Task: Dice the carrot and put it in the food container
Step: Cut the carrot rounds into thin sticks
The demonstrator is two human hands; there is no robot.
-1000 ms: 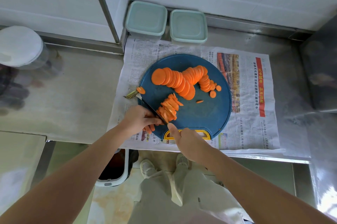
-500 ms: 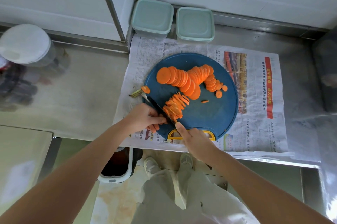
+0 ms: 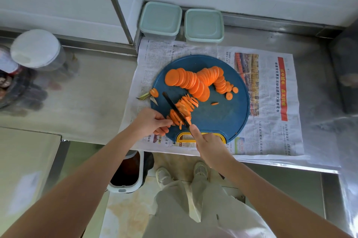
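two hands work on the round blue cutting board [image 3: 222, 121]: the left hand [image 3: 153, 121] pins carrot strips [image 3: 184, 109], the right hand [image 3: 209, 144] clasps the black knife [image 3: 174, 107], both lidded food containers [image 3: 160, 18] behind.

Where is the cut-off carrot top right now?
In the head view, the carrot top lies at the blue cutting board's left edge, just beyond the knife tip.
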